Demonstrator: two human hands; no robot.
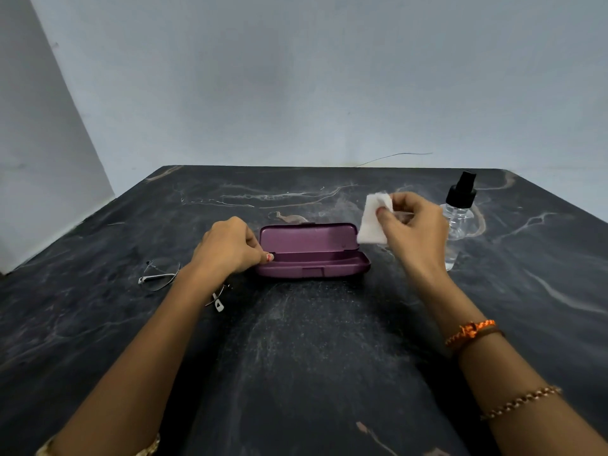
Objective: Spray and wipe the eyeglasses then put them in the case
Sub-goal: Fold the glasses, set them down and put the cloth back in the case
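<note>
Head view: 1 frame, looking forward and down over a dark marbled table [312, 340] set against a pale wall.
Eyeglasses [161, 274]: 1 pair, rimless with clear lenses and thin pale metal temples; it lies on the table to the left of the case, partly hidden under the left forearm, with 1 temple end showing on the near side of that arm.
Case [312, 255]: 1 purple hard-shell case, open, its lid standing up at the back and the lower tray facing the viewer; nothing is visible inside it.
Cloth [375, 218]: 1 small white piece, folded, held up above the right end of the case.
Spray bottle [459, 215]: 1 clear bottle with a black pump top, upright on the table just beyond the right hand and partly hidden by it.
Left hand [230, 246]: fingers curled closed, thumb and fingertips pinching the left end of the case at the rim of its tray.
Right hand [413, 225]: raised off the table, thumb and fingers closed on the upper right edge of the cloth, the rest of the cloth hanging free to the left.
Wrist items: 2 bands on the right forearm, 1 orange thread [472, 330] and 1 copper-coloured chain [523, 401].
</note>
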